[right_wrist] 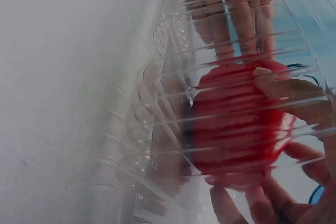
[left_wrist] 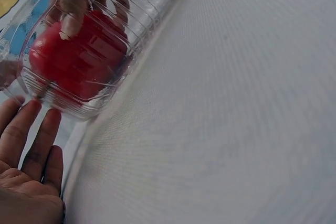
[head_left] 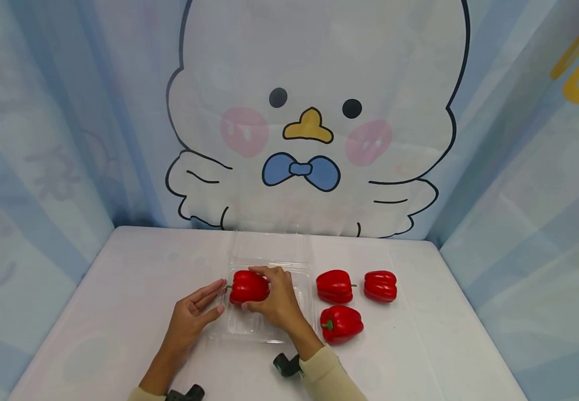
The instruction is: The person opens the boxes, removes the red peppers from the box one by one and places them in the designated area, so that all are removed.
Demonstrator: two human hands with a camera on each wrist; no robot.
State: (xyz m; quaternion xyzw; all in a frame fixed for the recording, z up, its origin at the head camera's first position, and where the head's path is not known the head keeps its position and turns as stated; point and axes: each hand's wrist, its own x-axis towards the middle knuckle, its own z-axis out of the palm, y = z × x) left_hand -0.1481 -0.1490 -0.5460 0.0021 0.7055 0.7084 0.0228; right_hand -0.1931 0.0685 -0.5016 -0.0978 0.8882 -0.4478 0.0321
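Note:
My right hand (head_left: 278,299) grips a red bell pepper (head_left: 248,288) from its right end, thumb on the near side and fingers over the far side. The pepper lies sideways inside an open clear plastic clamshell box (head_left: 264,333), its green stem toward the left. My left hand (head_left: 192,318) is at the box's left side, fingers extended, fingertips right at the wall near the stem. Through the ribbed plastic, the left wrist view shows the pepper (left_wrist: 79,56) and the right hand's fingers over it. In the right wrist view the pepper (right_wrist: 236,124) sits behind the clear wall.
Right of the box lie three more red peppers: one beside it (head_left: 335,286), another farther right (head_left: 380,286), and a nearer one (head_left: 341,324) with its stem showing. The box's raised lid (head_left: 269,247) leans toward the printed back curtain (head_left: 309,206). Curtains flank the white table (head_left: 118,312).

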